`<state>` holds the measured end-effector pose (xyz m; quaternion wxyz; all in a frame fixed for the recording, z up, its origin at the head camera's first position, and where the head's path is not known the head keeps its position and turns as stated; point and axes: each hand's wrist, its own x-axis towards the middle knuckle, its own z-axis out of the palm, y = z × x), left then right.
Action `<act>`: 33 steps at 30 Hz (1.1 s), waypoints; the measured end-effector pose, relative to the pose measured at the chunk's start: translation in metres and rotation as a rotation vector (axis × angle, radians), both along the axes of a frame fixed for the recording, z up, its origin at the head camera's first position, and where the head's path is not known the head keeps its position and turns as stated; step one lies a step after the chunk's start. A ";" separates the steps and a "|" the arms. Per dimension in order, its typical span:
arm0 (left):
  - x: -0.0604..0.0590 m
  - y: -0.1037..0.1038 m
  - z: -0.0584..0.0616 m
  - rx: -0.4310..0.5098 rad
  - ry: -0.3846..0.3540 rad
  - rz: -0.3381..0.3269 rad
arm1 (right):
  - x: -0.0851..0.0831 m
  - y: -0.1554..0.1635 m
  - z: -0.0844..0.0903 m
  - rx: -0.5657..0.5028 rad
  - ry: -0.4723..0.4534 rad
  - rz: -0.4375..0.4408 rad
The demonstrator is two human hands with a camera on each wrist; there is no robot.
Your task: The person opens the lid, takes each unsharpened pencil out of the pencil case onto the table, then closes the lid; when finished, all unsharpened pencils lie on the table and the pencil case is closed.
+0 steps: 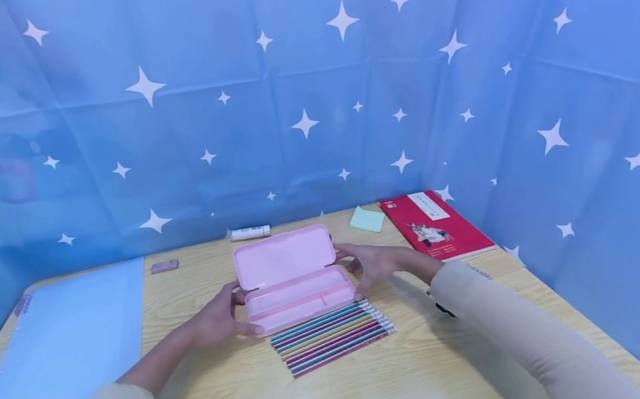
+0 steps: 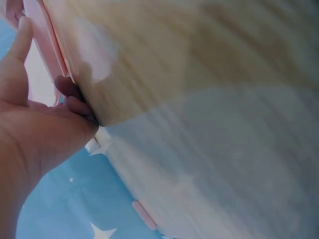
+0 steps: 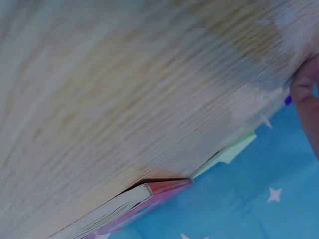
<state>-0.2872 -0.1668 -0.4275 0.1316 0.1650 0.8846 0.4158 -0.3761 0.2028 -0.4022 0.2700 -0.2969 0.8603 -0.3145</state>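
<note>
You are looking at a pale pink pencil case (image 1: 293, 275), the same pink inside and on its lid. The pencils (image 1: 332, 336) beside it run in stripes of teal, purple, green, red and pink, each with a silver band and white tip. Your sleeves (image 1: 515, 318) are beige. The table (image 1: 388, 391) is light wood grain with a glossy sheen. The book (image 1: 434, 225) is red with a white panel, the sticky notes (image 1: 366, 219) mint green, the sheet (image 1: 66, 341) pale blue. The backdrop (image 1: 303, 90) is sky blue, scattered with white four-pointed stars.
</note>
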 end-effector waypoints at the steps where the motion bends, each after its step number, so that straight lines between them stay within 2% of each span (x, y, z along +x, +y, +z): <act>1: 0.000 0.000 0.000 0.004 -0.001 0.000 | 0.000 0.000 0.000 0.007 0.009 -0.009; 4: 0.000 -0.001 0.001 0.002 -0.005 0.004 | 0.000 0.001 -0.001 0.003 0.035 -0.025; 10: -0.001 -0.002 0.003 0.018 -0.006 -0.001 | 0.000 0.004 -0.004 -0.126 0.040 0.001; 13: -0.001 -0.004 0.003 0.035 0.023 -0.037 | 0.001 0.007 -0.005 -0.151 0.052 -0.009; 18: -0.002 -0.005 0.002 0.066 0.119 -0.140 | 0.006 0.009 -0.004 -0.121 0.071 -0.007; 22: -0.002 -0.006 0.001 0.081 0.169 -0.191 | 0.009 0.008 -0.004 -0.098 0.092 -0.002; 24: -0.001 -0.007 0.000 0.063 0.174 -0.193 | 0.011 0.008 -0.003 -0.091 0.104 0.006; 29: 0.000 -0.007 0.000 -0.004 0.123 -0.144 | 0.014 0.007 -0.002 -0.061 0.126 0.017; 33: 0.000 -0.006 -0.001 0.002 0.078 -0.121 | 0.015 0.007 -0.002 -0.038 0.151 0.011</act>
